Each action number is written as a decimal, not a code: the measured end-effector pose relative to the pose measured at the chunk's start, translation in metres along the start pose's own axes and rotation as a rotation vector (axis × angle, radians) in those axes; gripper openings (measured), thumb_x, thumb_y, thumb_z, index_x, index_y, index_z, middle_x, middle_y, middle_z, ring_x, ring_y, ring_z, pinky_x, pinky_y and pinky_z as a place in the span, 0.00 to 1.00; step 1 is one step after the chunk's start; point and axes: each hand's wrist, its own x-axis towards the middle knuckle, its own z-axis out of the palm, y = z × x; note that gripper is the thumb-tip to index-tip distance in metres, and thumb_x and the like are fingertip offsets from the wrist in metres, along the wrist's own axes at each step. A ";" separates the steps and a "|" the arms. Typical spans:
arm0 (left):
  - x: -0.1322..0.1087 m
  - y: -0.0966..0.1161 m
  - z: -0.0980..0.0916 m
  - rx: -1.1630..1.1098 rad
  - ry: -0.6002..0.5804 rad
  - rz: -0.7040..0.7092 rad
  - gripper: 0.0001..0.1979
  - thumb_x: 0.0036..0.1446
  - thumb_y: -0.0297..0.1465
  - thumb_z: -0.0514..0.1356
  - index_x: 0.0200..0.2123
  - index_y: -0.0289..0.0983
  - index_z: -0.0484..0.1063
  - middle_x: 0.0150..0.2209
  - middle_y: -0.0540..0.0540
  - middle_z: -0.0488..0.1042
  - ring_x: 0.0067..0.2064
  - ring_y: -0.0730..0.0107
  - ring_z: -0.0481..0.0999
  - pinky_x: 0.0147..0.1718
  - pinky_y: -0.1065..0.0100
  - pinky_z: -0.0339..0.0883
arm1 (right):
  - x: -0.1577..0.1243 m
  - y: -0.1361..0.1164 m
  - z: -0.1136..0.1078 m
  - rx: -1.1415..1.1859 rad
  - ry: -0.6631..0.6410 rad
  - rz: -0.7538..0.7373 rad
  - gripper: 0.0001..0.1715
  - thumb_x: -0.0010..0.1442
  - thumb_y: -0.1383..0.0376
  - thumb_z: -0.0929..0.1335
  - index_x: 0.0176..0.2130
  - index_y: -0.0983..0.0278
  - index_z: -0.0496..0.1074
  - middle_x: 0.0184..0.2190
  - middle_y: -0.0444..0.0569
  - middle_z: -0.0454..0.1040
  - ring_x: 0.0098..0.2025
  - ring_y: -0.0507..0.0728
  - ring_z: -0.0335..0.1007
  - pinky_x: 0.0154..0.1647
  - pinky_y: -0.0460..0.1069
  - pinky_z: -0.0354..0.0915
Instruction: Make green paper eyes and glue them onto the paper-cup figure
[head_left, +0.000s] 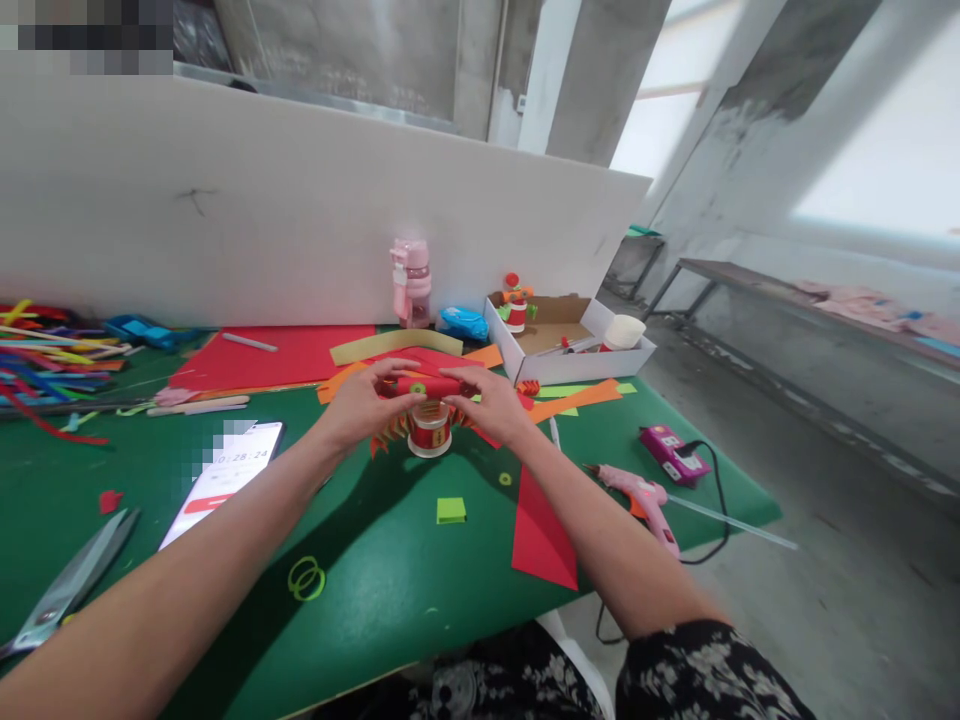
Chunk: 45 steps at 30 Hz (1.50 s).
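Pinched between the fingertips of my left hand (369, 400) and my right hand (491, 402) is a red paper roll (439, 387) with a small green ring on its front. It sits at the top of a small paper-cup figure (430, 436), which is red with white rims and stands upright. Folded orange paper strips (388, 436) stick out from the cup's sides. My fingers partly hide the roll's ends. In front of the cup lie a folded light green paper piece (451, 511) and a tiny green ring (505, 480).
A pink glue gun (637, 495) and purple power box (673, 455) lie right, their cord near the table edge. Scissors (82, 580), a phone (225, 475) and green paper rings (306, 578) are left. Behind stand a pink bottle (412, 285) and white box (574, 368) holding another cup figure.
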 end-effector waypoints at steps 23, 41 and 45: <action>-0.014 -0.011 -0.010 0.660 0.314 0.578 0.14 0.62 0.40 0.60 0.48 0.43 0.77 0.51 0.43 0.76 0.51 0.56 0.73 0.52 0.53 0.66 | 0.000 -0.004 -0.001 0.006 -0.010 0.047 0.22 0.58 0.71 0.72 0.52 0.61 0.76 0.48 0.51 0.79 0.40 0.55 0.76 0.47 0.53 0.72; -0.077 0.019 -0.004 0.527 0.052 0.318 0.12 0.60 0.40 0.57 0.33 0.44 0.79 0.34 0.47 0.80 0.38 0.61 0.77 0.39 0.62 0.70 | -0.064 -0.047 -0.043 -0.019 0.417 0.092 0.13 0.64 0.61 0.68 0.46 0.62 0.78 0.42 0.50 0.80 0.42 0.57 0.75 0.48 0.52 0.70; -0.102 0.007 0.033 0.672 -0.333 0.160 0.10 0.58 0.31 0.56 0.34 0.42 0.79 0.36 0.46 0.81 0.39 0.61 0.79 0.39 0.64 0.70 | -0.116 -0.063 -0.033 0.027 0.402 0.180 0.11 0.64 0.62 0.67 0.40 0.61 0.79 0.38 0.48 0.81 0.38 0.55 0.76 0.42 0.50 0.71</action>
